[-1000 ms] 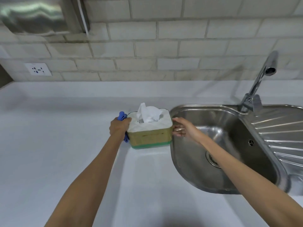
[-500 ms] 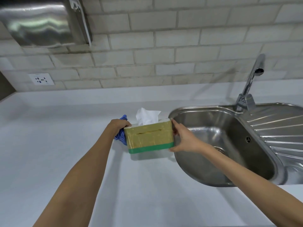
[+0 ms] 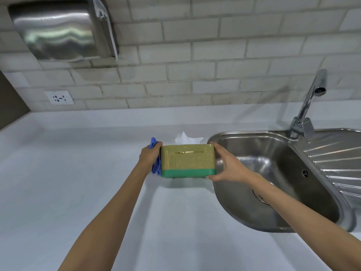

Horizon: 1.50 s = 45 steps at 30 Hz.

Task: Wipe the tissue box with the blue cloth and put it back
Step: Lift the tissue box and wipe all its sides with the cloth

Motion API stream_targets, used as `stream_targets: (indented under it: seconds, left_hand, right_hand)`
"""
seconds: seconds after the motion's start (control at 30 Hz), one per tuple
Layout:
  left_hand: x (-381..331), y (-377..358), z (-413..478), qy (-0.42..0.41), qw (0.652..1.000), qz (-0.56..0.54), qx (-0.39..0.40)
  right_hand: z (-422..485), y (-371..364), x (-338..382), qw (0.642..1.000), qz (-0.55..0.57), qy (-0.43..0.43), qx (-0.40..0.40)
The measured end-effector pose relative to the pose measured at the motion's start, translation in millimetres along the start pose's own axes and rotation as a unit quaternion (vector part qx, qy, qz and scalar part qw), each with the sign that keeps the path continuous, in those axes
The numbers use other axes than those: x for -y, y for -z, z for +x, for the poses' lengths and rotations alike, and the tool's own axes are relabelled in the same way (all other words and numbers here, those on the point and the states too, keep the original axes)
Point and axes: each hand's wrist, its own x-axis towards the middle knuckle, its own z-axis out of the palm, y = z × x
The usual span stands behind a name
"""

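The tissue box (image 3: 188,160) is olive-gold with a green band along its bottom, and a white tissue (image 3: 185,138) sticks up behind its top edge. It hangs above the white counter, its front face turned toward me. My left hand (image 3: 149,156) presses the folded blue cloth (image 3: 155,165) against the box's left end. My right hand (image 3: 224,163) grips the box's right end, thumb on the front edge.
A steel sink (image 3: 277,184) with a drainboard (image 3: 340,159) and a tap (image 3: 310,106) lies just right of the box. The white counter (image 3: 68,182) stretches left and toward me. On the brick wall hang a metal dispenser (image 3: 60,30) and a socket (image 3: 59,97).
Both hands have lifted the box off the counter and tipped it, so its front face now shows instead of its top. The view has tilted upward.
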Motion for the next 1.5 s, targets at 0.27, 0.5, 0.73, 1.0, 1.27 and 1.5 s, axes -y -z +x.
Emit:
stream_targets:
  seconds: [0.27,0.5,0.73,1.0,1.27,1.5]
  left_hand:
    - [16,-12,-30,-0.261,0.965,-0.013,-0.03]
    - [14,-32,-17,-0.265,0.941,0.197,-0.079]
    - [32,-38,-31,-0.393,0.855,0.308,-0.138]
    - [36,-33,-30,-0.37,0.871,0.281,-0.162]
    - [53,-30,-50,-0.468,0.767,0.413,-0.152]
    - [14,-58,-35,-0.344,0.827,0.404,-0.188]
  right_hand:
    - [18,-1,-8,1.0,0.018,0.001,-0.01]
    - [23,-3,-13,0.999,0.044,0.008,-0.001]
    - [24,-6,-16,0.999,0.049,0.002,-0.021]
    - [23,-7,-15,0.999,0.052,0.003,-0.011]
    - [19,-6,-18,0.998,0.061,0.002,-0.029]
    - [19,-10,-16,0.997,0.06,-0.001,-0.046]
